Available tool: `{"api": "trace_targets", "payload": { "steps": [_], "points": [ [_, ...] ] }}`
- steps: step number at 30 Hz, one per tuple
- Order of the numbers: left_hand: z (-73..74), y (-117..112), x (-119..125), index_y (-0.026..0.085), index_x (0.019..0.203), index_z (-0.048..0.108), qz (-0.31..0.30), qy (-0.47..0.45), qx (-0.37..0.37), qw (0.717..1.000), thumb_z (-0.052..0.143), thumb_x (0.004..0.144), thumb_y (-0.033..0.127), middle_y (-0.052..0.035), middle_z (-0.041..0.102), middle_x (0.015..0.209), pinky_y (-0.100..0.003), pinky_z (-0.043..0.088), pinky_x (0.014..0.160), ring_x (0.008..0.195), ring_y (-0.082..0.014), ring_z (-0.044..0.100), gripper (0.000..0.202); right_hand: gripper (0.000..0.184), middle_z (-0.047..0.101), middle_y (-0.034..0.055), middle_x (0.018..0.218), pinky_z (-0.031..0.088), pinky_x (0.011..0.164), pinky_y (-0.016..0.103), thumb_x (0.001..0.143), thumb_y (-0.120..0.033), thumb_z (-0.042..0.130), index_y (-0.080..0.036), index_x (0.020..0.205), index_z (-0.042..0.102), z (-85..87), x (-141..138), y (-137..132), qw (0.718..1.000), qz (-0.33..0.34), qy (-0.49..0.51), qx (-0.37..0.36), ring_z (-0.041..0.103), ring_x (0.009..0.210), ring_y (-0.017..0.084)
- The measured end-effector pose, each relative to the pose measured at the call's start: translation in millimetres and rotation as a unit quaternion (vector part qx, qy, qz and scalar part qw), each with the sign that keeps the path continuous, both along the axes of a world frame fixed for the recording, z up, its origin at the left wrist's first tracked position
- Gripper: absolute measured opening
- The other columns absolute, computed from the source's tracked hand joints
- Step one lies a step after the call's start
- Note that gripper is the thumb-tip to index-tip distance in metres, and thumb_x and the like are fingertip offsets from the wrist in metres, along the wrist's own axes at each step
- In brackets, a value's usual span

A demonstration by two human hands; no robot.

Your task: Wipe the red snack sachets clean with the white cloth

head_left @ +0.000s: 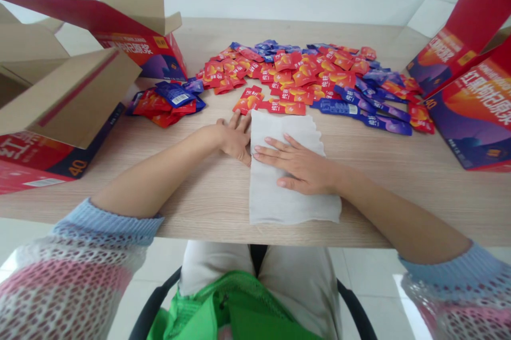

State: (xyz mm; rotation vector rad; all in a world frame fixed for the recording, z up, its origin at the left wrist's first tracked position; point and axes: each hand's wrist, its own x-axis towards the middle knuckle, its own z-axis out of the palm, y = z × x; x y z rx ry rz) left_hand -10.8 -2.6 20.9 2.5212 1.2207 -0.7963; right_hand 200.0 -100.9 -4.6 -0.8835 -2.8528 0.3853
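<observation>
A thin white cloth point(279, 201) with one wavy edge lies flat on the wooden table, close to the front edge. My right hand point(303, 164) rests on top of it, palm down and fingers spread. Just left of the cloth, my left hand point(236, 139) lies on the tabletop with its fingers apart, the thumb at the cloth's left side. Beyond the fingertips are red sachets point(248, 99), the nearest ones almost touching the cloth's far edge. Neither hand grips anything.
A wide heap of red and purple sachets point(303, 71) spreads across the table's back. A smaller sachet pile point(167, 103) lies at left. Open red cartons point(43, 154) stand on the left, and more cartons point(475, 111) on the right. A green bag point(223, 308) covers my lap.
</observation>
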Motion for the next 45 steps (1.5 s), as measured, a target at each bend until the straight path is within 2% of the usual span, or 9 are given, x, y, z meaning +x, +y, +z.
{"api": "trace_targets", "payload": {
  "steps": [5,10,17,21,25,28,32,37,45],
  "points": [
    [0.3,1,0,0.033,0.154,0.012,0.021,-0.012,-0.004,1.000,0.070,0.050,0.078,-0.0058,-0.023,0.158,-0.073,0.004,0.103,0.136,-0.0507,-0.025,0.127,0.067,0.019,0.0060,0.160,0.000,0.117,0.056,0.096,-0.054,0.029,-0.022,0.154,0.015,-4.6,9,17,1.000,-0.008,0.012,0.015,0.009,0.148,0.026],
    [-4.2,0,-4,0.042,0.152,0.003,0.023,-0.059,-0.005,0.998,0.070,0.050,0.078,-0.0021,-0.027,0.156,-0.075,0.000,0.102,0.137,-0.0496,-0.025,0.127,0.059,0.021,0.0044,0.159,0.008,0.117,0.056,0.098,-0.048,0.026,-0.026,0.153,0.019,-6.1,23,34,0.998,-0.055,0.020,0.005,0.012,0.147,0.025],
    [-0.9,-6,-3,0.047,0.150,0.003,0.036,-0.094,0.007,0.995,0.073,0.050,0.077,0.0014,-0.020,0.159,-0.075,0.002,0.101,0.138,-0.0497,-0.021,0.125,0.064,0.023,0.0067,0.159,0.012,0.116,0.060,0.096,-0.053,0.031,-0.021,0.152,0.025,-8.7,30,40,0.994,-0.101,0.001,0.044,0.010,0.147,0.031],
    [1.0,-8,0,0.044,0.151,0.012,0.046,-0.085,0.011,0.995,0.075,0.052,0.072,-0.0019,-0.021,0.159,-0.075,0.003,0.102,0.140,-0.0480,-0.019,0.121,0.069,0.026,0.0070,0.157,0.009,0.115,0.060,0.093,-0.055,0.037,-0.020,0.151,0.026,-3.7,15,23,0.997,-0.054,-0.004,0.063,0.005,0.147,0.032],
    [-0.6,-12,2,0.039,0.152,0.019,0.055,-0.097,0.037,0.993,0.077,0.052,0.067,-0.0060,-0.015,0.161,-0.072,0.007,0.104,0.142,-0.0461,-0.016,0.119,0.070,0.034,0.0091,0.154,0.007,0.116,0.057,0.092,-0.055,0.041,-0.018,0.150,0.029,-2.1,-1,11,0.999,0.012,0.006,0.043,0.012,0.147,0.029],
    [-1.6,-13,3,0.038,0.150,0.029,0.063,-0.098,0.044,0.992,0.079,0.051,0.065,-0.0046,-0.011,0.161,-0.071,0.007,0.104,0.141,-0.0477,-0.014,0.114,0.064,0.037,0.0084,0.152,0.009,0.116,0.056,0.093,-0.051,0.040,-0.019,0.148,0.033,-2.2,-2,14,0.999,0.020,0.014,0.038,0.017,0.146,0.028],
    [-1.0,-11,4,0.038,0.146,0.036,0.066,-0.090,0.025,0.993,0.080,0.047,0.067,-0.0017,-0.017,0.160,-0.073,0.006,0.103,0.140,-0.0494,-0.018,0.112,0.053,0.040,0.0062,0.151,0.012,0.116,0.054,0.096,-0.042,0.037,-0.023,0.145,0.038,-2.7,5,25,0.999,-0.001,0.024,0.041,0.024,0.144,0.025],
    [0.6,-9,3,0.044,0.148,0.027,0.062,-0.096,0.013,0.993,0.078,0.046,0.072,-0.0005,-0.019,0.160,-0.075,0.004,0.102,0.139,-0.0487,-0.020,0.117,0.050,0.046,0.0048,0.147,0.016,0.115,0.055,0.091,-0.024,0.037,-0.024,0.140,0.043,-6.0,17,36,0.997,-0.020,0.058,0.044,0.030,0.142,0.025],
    [6.3,-9,1,0.050,0.149,0.006,0.051,-0.101,0.001,0.994,0.078,0.047,0.072,-0.0002,-0.017,0.160,-0.074,0.004,0.102,0.141,-0.0460,-0.019,0.126,0.068,0.046,0.0071,0.147,0.024,0.113,0.056,0.074,-0.011,0.041,-0.020,0.141,0.042,-10.8,37,47,0.994,-0.066,0.042,0.075,0.033,0.140,0.026]
  ]
}}
